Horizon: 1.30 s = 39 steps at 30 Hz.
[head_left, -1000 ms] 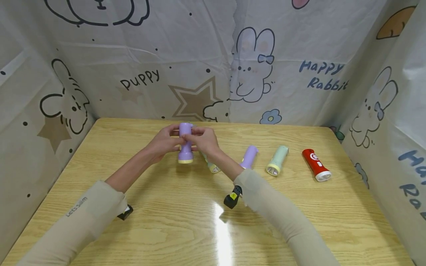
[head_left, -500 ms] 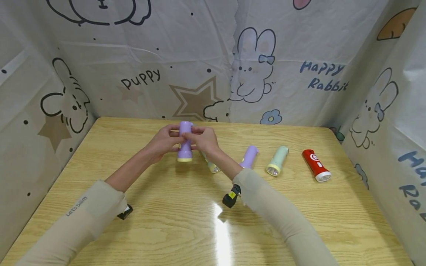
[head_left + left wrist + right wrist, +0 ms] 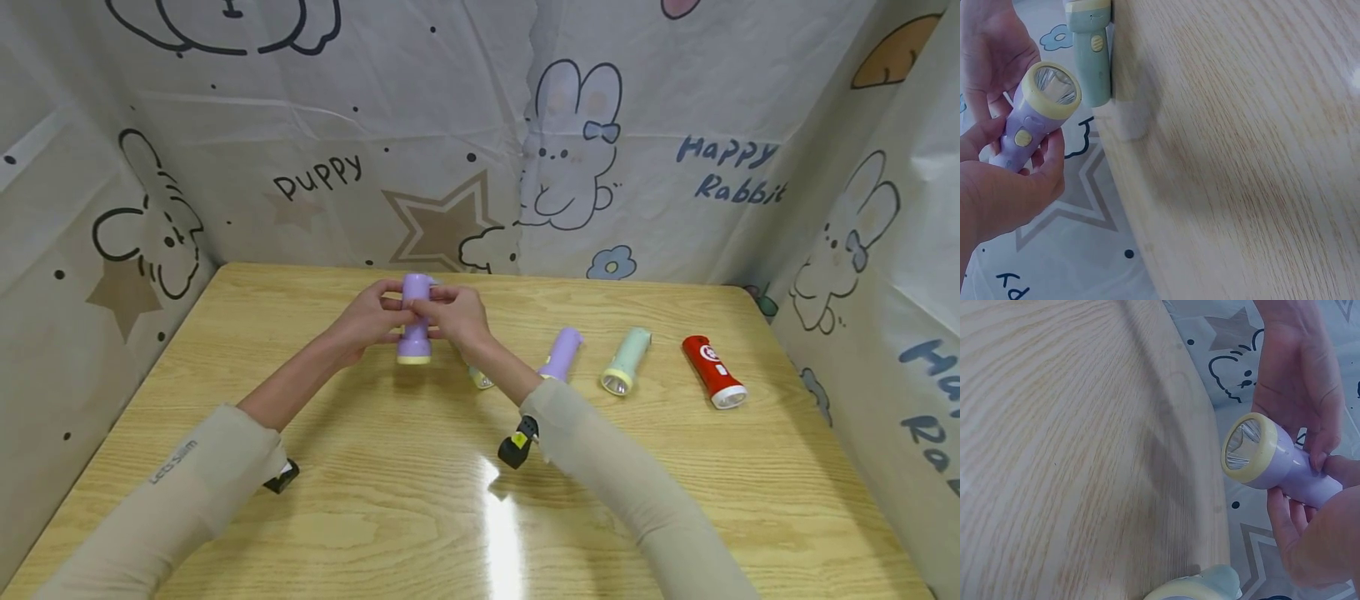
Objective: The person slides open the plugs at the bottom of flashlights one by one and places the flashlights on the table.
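Note:
A purple flashlight [image 3: 415,346] with a pale yellow rim is held over the back half of the table, lens end down. My left hand [image 3: 366,320] grips it from the left, thumb and fingers around the body. From the other side my right hand [image 3: 463,320] holds it too, its thumb across the front. The left wrist view shows a yellow switch [image 3: 1022,137] on the purple body. In the right wrist view the silvery lens [image 3: 1244,445] faces the camera, unlit. A green flashlight [image 3: 481,377] lies partly hidden behind my right hand and wrist.
To the right on the wooden table [image 3: 360,517] lie a second purple flashlight [image 3: 562,353], partly behind my right forearm, another green flashlight [image 3: 627,360] and a red flashlight [image 3: 712,372] with a white rim. A printed cloth [image 3: 315,233] borders the table's back and sides.
The held purple flashlight has shifted very slightly up and left, and my right hand and wrist a little left with it. Both hands keep their hold.

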### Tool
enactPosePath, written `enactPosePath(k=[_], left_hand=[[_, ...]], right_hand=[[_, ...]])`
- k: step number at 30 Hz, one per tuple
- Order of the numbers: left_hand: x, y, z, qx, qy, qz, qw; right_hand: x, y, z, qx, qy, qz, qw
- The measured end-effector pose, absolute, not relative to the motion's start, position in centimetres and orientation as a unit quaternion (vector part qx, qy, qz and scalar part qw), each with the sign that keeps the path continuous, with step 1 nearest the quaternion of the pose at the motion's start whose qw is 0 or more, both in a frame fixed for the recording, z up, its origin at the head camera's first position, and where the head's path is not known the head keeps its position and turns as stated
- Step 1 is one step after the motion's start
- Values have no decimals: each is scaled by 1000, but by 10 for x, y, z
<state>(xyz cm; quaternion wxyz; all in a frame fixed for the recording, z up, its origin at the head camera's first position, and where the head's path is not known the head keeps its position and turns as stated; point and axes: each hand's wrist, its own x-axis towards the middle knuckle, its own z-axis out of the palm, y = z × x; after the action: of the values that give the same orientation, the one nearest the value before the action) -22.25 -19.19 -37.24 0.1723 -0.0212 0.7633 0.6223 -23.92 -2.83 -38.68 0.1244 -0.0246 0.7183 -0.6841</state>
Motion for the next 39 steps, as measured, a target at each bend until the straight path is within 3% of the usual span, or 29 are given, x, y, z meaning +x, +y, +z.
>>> enactPosePath(k=[39], left_hand=[[-222,-203,-379,-40,767,613,186]], right_hand=[[-236,-41,-388,24,695,-700,165]])
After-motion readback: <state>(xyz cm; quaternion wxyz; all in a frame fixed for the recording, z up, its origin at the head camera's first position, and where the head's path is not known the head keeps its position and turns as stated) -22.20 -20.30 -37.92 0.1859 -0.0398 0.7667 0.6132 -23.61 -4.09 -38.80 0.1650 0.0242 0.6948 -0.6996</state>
